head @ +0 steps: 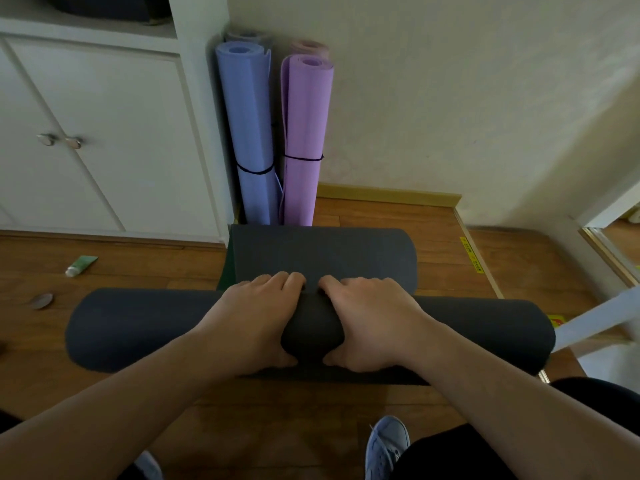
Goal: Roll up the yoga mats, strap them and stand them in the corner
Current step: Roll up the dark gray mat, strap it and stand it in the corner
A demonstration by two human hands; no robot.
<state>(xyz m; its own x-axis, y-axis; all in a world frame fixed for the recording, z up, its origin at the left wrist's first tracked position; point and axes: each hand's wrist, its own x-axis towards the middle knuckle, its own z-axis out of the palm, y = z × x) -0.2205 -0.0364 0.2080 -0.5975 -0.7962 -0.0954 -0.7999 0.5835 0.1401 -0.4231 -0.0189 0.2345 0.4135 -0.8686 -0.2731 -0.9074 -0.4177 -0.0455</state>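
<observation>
2 hands — left hand [258, 315], right hand [367, 320] — curl around the dark mat roll [311, 327] mid-floor; keep pressure even so edges stay aligned.

You've got the rolled mat [138, 327] lying across the floor [277, 410] near you, its unrolled stretch [322, 252] running away toward the far corner, where two strapped rolls [252, 133] stand side by side, two more behind them. Cupboard [97, 133] far left, tube [81, 265] on the floor before it
</observation>
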